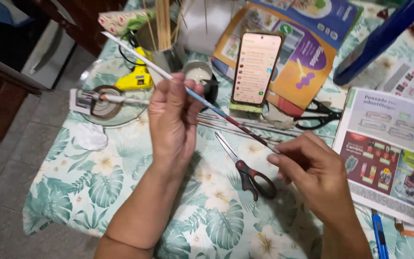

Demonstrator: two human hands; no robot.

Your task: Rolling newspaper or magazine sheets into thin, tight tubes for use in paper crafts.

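I am seeing the left hand (pixel 171 122) with fingers (pixel 180 91) closing around a thin rolled paper stick (pixel 188 89), back toward me. The right hand (pixel 315 175) is pinching its near-right end, above the scissors (pixel 245 170) lying on the worktop (pixel 120 187).

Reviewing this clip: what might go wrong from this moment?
The thin rolled paper stick, held between the left hand and right hand, may bend or unroll under uneven finger pressure. Its far tip points at the metal cup of sticks and might knock it. The open scissors lie just under the hands.
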